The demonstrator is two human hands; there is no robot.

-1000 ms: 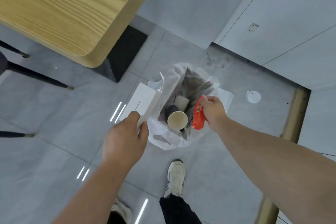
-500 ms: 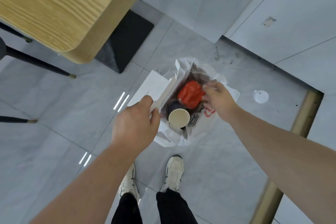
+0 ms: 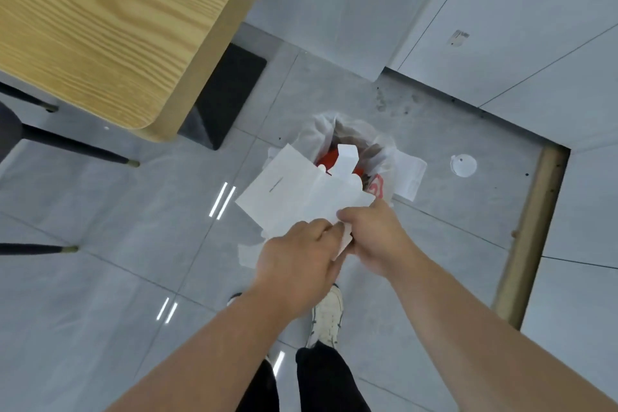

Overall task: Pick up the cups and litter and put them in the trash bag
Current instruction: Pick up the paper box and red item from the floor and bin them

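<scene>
1. Carton, white, flattened paperboard: held over the near rim of the trash bag; long axis runs from lower right up to the left, its open flaps pointing toward the bag mouth.
2. Left hand: pinching the carton's near corner.
3. Right hand: gripping the same corner, touching the left.
4. Red wrapper: inside the bag, partly hidden.
5. White lid: flat on the floor tile, right of the bag, apart.
6. Wooden table: upper left.
</scene>
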